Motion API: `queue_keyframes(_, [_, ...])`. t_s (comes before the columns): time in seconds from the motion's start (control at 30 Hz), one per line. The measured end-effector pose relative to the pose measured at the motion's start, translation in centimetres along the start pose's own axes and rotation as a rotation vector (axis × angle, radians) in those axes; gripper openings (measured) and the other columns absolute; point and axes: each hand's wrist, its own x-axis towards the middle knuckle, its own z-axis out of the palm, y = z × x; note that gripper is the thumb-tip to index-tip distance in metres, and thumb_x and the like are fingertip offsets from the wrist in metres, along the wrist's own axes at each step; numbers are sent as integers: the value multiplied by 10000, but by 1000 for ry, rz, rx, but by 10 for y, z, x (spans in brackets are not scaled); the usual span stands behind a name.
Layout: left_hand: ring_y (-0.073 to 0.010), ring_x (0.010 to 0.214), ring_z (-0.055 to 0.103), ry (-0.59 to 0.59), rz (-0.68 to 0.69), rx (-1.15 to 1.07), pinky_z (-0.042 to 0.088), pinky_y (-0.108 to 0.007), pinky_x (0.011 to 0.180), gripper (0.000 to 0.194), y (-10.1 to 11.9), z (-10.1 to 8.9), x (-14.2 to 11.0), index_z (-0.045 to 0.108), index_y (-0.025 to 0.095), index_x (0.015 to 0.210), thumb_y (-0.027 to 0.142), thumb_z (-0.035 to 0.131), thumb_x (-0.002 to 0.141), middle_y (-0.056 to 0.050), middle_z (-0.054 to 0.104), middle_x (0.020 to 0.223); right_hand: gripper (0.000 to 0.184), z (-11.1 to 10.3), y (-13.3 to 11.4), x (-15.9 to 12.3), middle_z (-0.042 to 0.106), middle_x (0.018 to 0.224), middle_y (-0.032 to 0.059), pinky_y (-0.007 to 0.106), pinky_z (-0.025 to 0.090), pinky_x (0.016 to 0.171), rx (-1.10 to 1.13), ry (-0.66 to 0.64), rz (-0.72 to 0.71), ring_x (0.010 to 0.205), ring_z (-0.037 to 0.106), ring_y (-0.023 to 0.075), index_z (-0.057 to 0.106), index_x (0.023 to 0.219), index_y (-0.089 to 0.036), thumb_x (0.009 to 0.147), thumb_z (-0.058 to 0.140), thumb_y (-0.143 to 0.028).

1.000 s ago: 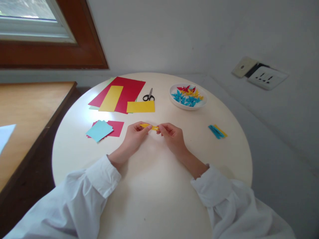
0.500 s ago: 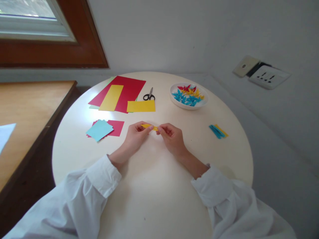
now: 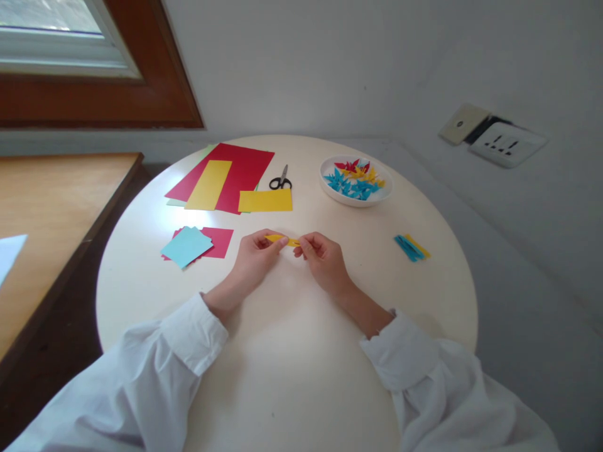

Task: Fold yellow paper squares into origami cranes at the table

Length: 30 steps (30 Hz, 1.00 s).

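Note:
A small folded yellow paper piece [image 3: 282, 240] is pinched between both hands just above the round cream table [image 3: 292, 376]. My left hand [image 3: 254, 257] grips its left end with fingers closed. My right hand [image 3: 323, 257] pinches its right end, fingers curled. Both wrists rest on the table and both arms wear white sleeves.
Beyond the hands lie a large red sheet [image 3: 235, 166] with a yellow strip [image 3: 210, 184] on it, a yellow rectangle [image 3: 265, 200], black scissors [image 3: 281, 180], and a white dish [image 3: 355, 197] of folded paper pieces. Light blue squares [image 3: 186, 246] over a red square lie left; blue and yellow strips [image 3: 411, 247] right.

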Motion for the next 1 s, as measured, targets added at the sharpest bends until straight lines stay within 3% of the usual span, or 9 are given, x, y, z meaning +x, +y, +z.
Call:
queue_keyframes(0.4, [-101, 575, 522, -79, 19, 27, 380, -217, 528, 219, -1, -2, -1, 640, 132, 682, 346, 681, 666, -23, 626, 647, 229, -1, -4, 0, 565, 555, -17, 233, 382, 505, -59, -57, 5, 516, 469, 97, 535, 592, -181, 715, 595, -364])
queue_keyframes(1.0, [-97, 538, 513, -37, -76, -127, 371, -220, 515, 221, 3, 1, 0, 626, 139, 655, 316, 740, 589, 0, 606, 580, 301, -1, -1, 1, 661, 618, 22, 266, 452, 570, 38, -70, 33, 552, 574, 123, 593, 659, -178, 761, 537, -455])
